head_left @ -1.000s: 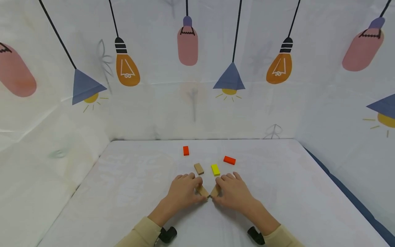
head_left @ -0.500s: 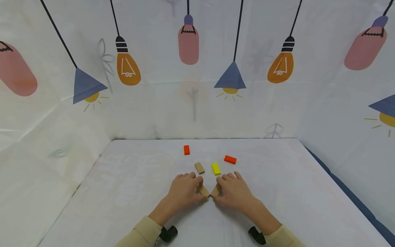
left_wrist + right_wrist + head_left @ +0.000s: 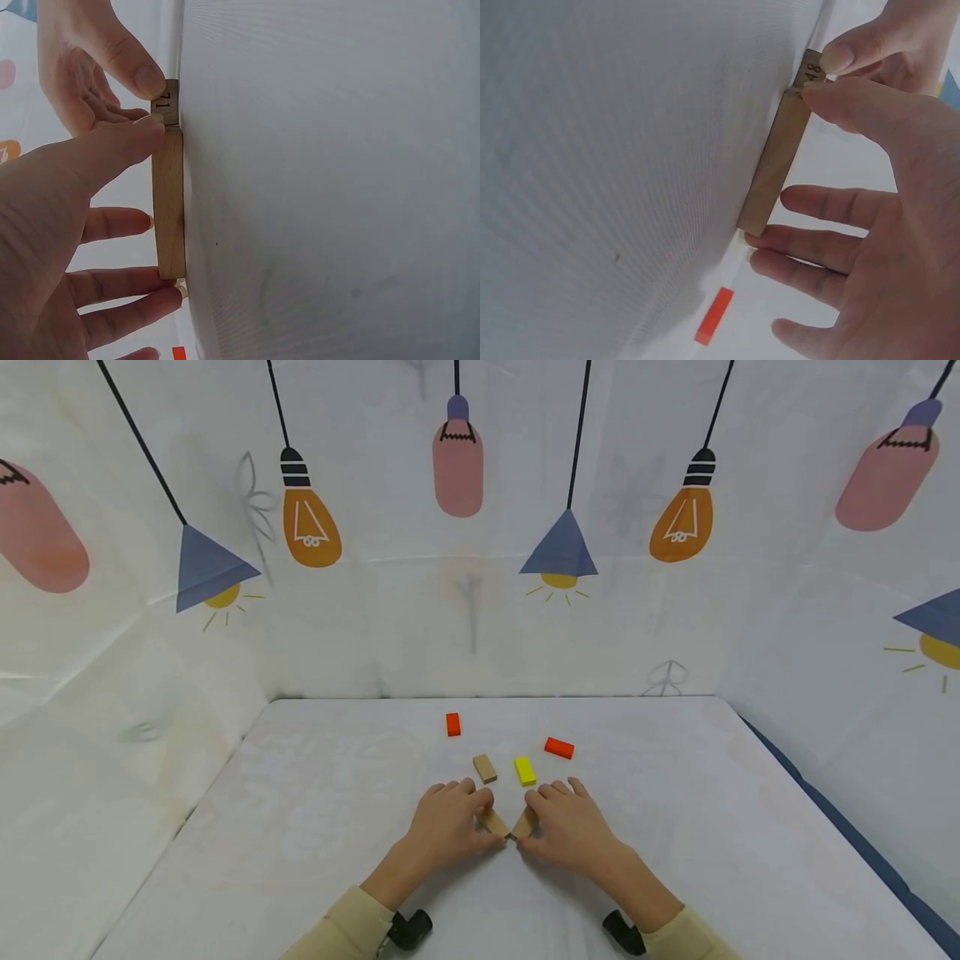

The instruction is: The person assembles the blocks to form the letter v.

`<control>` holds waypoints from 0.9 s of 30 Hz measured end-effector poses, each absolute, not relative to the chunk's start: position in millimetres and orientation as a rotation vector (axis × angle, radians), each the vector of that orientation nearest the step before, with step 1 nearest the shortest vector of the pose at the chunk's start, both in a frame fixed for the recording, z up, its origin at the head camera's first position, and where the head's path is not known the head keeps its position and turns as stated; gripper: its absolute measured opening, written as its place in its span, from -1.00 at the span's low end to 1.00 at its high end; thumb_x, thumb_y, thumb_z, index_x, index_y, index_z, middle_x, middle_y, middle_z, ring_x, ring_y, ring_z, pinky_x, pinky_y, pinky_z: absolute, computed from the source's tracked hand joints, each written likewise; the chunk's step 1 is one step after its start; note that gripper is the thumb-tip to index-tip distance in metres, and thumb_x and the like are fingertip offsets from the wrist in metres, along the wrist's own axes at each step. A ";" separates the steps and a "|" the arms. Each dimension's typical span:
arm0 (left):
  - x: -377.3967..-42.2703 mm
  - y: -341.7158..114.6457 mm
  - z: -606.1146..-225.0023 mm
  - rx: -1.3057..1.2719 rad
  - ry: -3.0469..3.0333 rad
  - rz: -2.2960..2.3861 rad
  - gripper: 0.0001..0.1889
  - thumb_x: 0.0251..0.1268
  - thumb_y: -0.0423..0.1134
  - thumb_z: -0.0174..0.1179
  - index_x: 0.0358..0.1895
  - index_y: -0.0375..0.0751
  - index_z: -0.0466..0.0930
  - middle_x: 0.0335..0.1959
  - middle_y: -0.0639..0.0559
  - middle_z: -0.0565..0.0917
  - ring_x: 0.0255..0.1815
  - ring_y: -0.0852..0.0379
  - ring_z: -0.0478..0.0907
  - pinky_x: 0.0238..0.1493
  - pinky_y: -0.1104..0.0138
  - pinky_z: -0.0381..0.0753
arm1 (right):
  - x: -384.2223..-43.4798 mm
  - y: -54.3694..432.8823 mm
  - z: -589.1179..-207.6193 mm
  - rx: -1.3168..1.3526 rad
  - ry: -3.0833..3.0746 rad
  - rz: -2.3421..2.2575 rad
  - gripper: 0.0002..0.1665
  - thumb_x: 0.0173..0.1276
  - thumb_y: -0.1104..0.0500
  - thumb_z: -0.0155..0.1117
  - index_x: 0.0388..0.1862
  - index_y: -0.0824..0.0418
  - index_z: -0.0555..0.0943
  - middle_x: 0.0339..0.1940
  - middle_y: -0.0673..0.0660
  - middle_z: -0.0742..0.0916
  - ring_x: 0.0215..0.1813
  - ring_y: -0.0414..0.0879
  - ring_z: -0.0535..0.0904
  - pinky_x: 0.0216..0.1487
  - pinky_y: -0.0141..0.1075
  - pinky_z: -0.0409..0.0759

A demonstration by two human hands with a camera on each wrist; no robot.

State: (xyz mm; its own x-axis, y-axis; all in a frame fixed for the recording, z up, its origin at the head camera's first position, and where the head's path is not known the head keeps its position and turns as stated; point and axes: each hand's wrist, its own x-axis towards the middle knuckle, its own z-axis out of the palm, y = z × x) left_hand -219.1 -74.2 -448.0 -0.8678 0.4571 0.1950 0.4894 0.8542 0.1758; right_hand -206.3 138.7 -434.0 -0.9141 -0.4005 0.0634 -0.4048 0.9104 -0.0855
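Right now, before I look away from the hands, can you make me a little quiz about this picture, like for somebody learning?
1. How many red blocks are on the table?
2. True or false: the left hand is holding a red block.
3. Which loose block lies nearest the right hand?
A) a red one
B) the yellow block
C) the wooden one

Key:
1. Two.
2. False; it pinches a wooden block.
3. B.
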 end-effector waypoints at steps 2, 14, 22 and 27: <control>-219.0 -74.5 -448.2 -0.740 -2.883 -0.335 -0.60 -0.02 0.25 0.44 -0.27 0.13 0.57 -0.43 0.25 0.44 -0.41 0.25 0.38 -0.01 0.10 0.57 | -206.4 138.5 -433.8 0.632 -3.030 0.151 -0.40 0.08 -0.28 0.44 -0.03 0.06 0.60 -0.04 0.04 0.71 0.10 0.02 0.56 0.40 0.24 0.28; -218.1 -75.4 -448.4 -0.742 -2.871 -0.329 -0.60 -0.04 0.25 0.45 -0.28 0.13 0.56 -0.43 0.26 0.43 -0.41 0.25 0.38 -0.02 0.10 0.57 | -205.8 138.3 -433.9 0.592 -3.046 0.187 -0.38 0.08 -0.27 0.45 -0.01 0.07 0.60 0.01 0.06 0.70 0.14 0.04 0.56 0.41 0.24 0.27; -218.1 -75.6 -448.2 -0.743 -2.870 -0.329 -0.60 -0.04 0.25 0.44 -0.29 0.13 0.56 -0.44 0.25 0.44 -0.42 0.25 0.36 -0.06 0.13 0.56 | -205.8 137.1 -433.5 0.585 -3.046 0.195 -0.36 0.08 -0.27 0.44 0.01 0.09 0.61 0.00 0.08 0.71 0.14 0.06 0.57 0.39 0.25 0.27; -217.6 -75.3 -447.7 -0.740 -2.879 -0.336 -0.60 -0.03 0.25 0.44 -0.28 0.13 0.56 -0.43 0.25 0.43 -0.42 0.25 0.35 -0.06 0.13 0.56 | -205.5 136.9 -433.2 0.586 -3.041 0.195 -0.36 0.08 -0.27 0.44 0.01 0.09 0.61 0.00 0.08 0.71 0.14 0.06 0.57 0.39 0.25 0.27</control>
State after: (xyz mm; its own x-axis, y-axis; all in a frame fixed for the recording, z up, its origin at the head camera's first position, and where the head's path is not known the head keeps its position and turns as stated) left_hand -217.6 -75.3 -447.7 -0.8671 0.4564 0.1996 0.4901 0.8533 0.1779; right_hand -205.5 136.9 -433.2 -0.9280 -0.3675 0.0619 -0.3724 0.9208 -0.1159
